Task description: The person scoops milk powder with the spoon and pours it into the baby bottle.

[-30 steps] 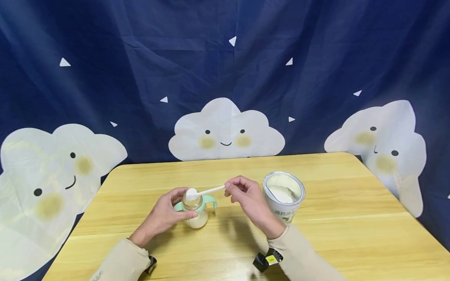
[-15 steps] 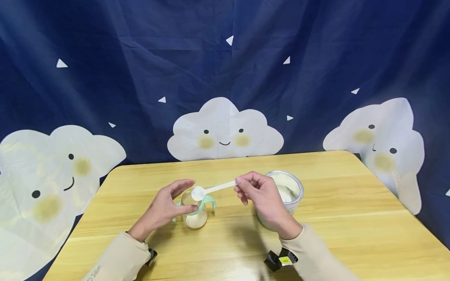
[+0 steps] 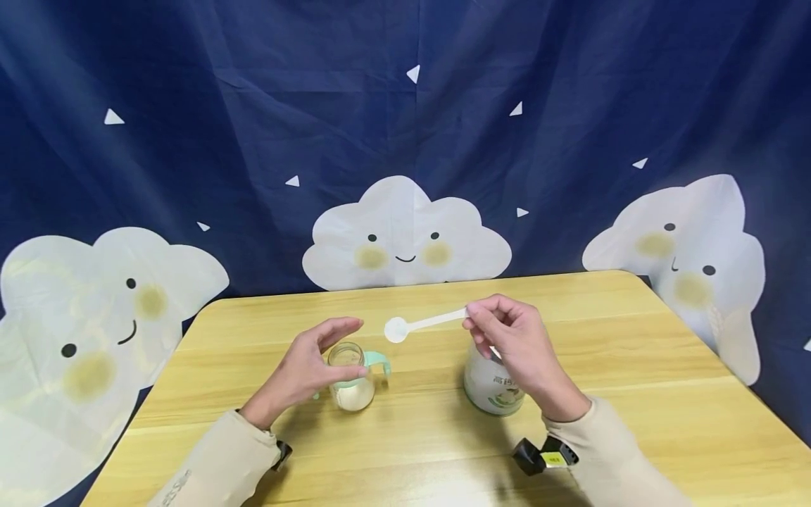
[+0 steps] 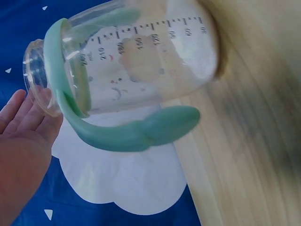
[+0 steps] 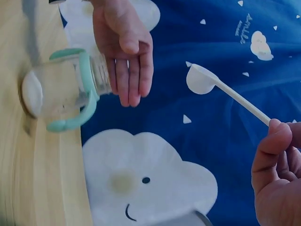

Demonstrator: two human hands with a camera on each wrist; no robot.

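Note:
My right hand [image 3: 522, 352] pinches the end of the long handle of a white measuring scoop [image 3: 397, 329]. The scoop is held up between the two hands; its bowl faces me and looks empty in the head view. A clear baby bottle [image 3: 352, 399] with a mint-green two-handled collar stands uncapped on the table, pale contents at its bottom. Beside its mouth, my left hand [image 3: 307, 367] has its fingers straight and spread, thumb in front and fingers behind. Measuring marks show on the bottle wall [image 4: 136, 61] in the left wrist view.
A white milk powder can [image 3: 486, 386] stands right of the bottle, its top mostly hidden behind my right hand. The light wooden table [image 3: 418, 436] ends at a dark blue curtain [image 3: 355, 113] printed with smiling clouds.
My right hand has carried the scoop up and to the right, from over the bottle mouth to above the table. The left hand's fingers have loosened from the bottle.

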